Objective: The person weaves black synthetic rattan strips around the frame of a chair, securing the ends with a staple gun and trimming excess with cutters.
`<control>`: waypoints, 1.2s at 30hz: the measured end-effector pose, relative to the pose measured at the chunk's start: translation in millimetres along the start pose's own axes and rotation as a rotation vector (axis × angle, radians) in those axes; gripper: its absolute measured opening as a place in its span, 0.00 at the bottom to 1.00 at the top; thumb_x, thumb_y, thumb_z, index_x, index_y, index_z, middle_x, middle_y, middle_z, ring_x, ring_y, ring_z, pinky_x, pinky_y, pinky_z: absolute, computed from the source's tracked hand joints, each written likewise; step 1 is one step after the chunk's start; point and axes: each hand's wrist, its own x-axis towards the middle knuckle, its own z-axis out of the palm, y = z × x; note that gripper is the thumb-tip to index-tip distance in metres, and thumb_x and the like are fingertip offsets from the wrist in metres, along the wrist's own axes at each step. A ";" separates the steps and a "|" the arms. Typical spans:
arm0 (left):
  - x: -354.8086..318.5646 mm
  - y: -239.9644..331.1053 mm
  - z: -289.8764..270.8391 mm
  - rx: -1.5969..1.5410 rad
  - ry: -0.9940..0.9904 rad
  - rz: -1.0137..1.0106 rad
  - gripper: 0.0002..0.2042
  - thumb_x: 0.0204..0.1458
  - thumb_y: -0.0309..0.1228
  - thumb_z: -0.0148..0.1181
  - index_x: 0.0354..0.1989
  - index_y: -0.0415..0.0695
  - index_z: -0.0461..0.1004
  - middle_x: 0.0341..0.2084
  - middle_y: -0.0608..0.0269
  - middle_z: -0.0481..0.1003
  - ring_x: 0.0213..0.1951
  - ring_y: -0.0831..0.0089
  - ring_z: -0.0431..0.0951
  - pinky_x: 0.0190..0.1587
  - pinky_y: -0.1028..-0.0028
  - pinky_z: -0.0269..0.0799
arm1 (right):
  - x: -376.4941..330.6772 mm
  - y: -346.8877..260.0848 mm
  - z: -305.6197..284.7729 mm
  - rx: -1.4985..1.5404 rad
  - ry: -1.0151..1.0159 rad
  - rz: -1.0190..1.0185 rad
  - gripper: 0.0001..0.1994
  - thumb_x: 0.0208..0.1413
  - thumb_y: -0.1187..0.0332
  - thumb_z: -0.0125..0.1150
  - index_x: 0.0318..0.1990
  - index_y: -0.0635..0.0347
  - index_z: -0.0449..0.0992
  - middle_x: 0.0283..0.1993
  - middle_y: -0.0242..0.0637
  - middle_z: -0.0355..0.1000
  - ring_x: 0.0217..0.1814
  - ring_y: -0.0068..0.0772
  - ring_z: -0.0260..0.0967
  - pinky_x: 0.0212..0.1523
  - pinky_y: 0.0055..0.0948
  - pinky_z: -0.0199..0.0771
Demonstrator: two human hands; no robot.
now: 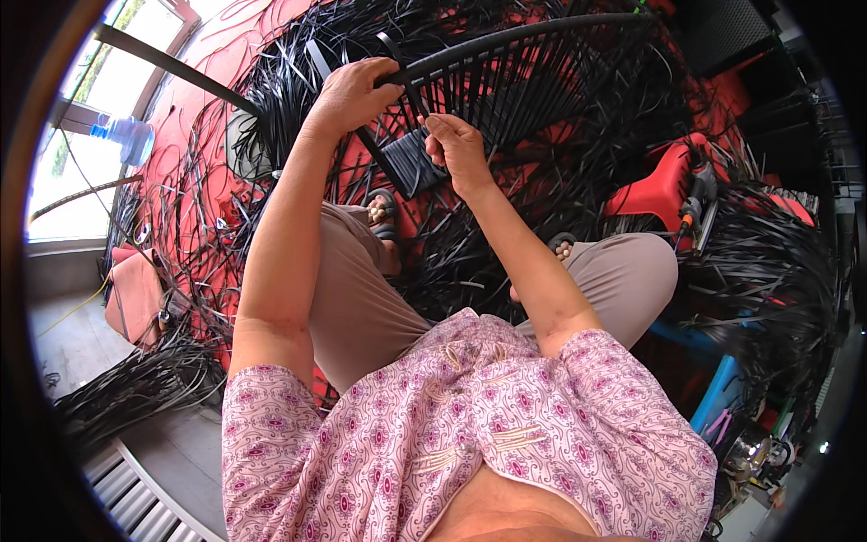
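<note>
A black frame (533, 41) with a long curved bar stands before me, with many dark flat strips strung side by side from the bar. At the bar's left end my left hand (357, 95) is closed over the frame, its fingers bent round the corner. Just below and to the right, my right hand (456, 152) is closed in a pinch on a black strip (416, 101) that runs down from the bar. Its curled fingers partly hide the strip's end. Lower on the frame, a tightly wound black section (417, 161) lies between my hands and my feet.
Loose black strips (452, 244) cover much of the red floor (185, 172). At right are a red plastic stool (655, 190) and a power tool (697, 200). A clear blue water bottle (126, 138) is by the window. A slatted white rack (144, 501) lies lower left.
</note>
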 end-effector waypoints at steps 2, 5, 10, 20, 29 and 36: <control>0.4 0.9 1.0 -0.021 0.015 -0.005 0.21 0.48 0.40 0.60 0.47 0.40 0.77 0.40 0.50 0.79 0.43 0.53 0.79 0.48 0.63 0.72 | 1.9 1.7 0.1 -0.018 0.011 -0.005 0.13 0.61 0.60 0.62 0.42 0.63 0.79 0.21 0.25 0.69 0.19 0.13 0.60 0.19 0.15 0.58; 1.1 -1.9 2.8 -0.015 0.033 0.008 0.21 0.49 0.42 0.58 0.46 0.40 0.78 0.38 0.51 0.79 0.40 0.53 0.79 0.46 0.62 0.72 | 4.6 1.9 0.4 -0.041 -0.005 -0.019 0.14 0.61 0.58 0.62 0.43 0.61 0.79 0.21 0.24 0.68 0.19 0.13 0.58 0.19 0.14 0.56; 3.3 -2.2 2.6 -0.006 0.009 -0.006 0.21 0.50 0.42 0.58 0.46 0.40 0.78 0.36 0.51 0.79 0.38 0.54 0.79 0.44 0.62 0.73 | 8.1 -0.5 1.4 -0.005 -0.009 0.001 0.13 0.61 0.60 0.61 0.39 0.63 0.80 0.20 0.25 0.68 0.18 0.12 0.59 0.18 0.15 0.59; 3.0 0.2 6.9 0.061 0.045 0.043 0.18 0.52 0.41 0.56 0.44 0.41 0.76 0.34 0.52 0.78 0.38 0.53 0.79 0.42 0.60 0.72 | 15.7 4.9 1.9 0.020 -0.025 -0.024 0.12 0.62 0.62 0.60 0.39 0.64 0.80 0.20 0.25 0.69 0.17 0.12 0.60 0.18 0.14 0.59; 0.6 13.7 9.5 0.153 0.057 0.087 0.14 0.54 0.37 0.52 0.41 0.38 0.73 0.31 0.50 0.76 0.36 0.52 0.78 0.39 0.58 0.71 | 26.6 15.0 -1.2 0.100 -0.063 -0.064 0.12 0.60 0.63 0.62 0.42 0.64 0.79 0.25 0.28 0.73 0.22 0.13 0.65 0.24 0.15 0.64; 0.0 11.4 12.3 0.147 0.088 0.101 0.13 0.54 0.35 0.52 0.39 0.38 0.72 0.31 0.50 0.75 0.35 0.51 0.78 0.39 0.57 0.71 | 38.2 -1.5 25.8 0.181 -0.030 -0.172 0.10 0.58 0.64 0.65 0.39 0.63 0.80 0.28 0.29 0.75 0.27 0.14 0.67 0.30 0.16 0.66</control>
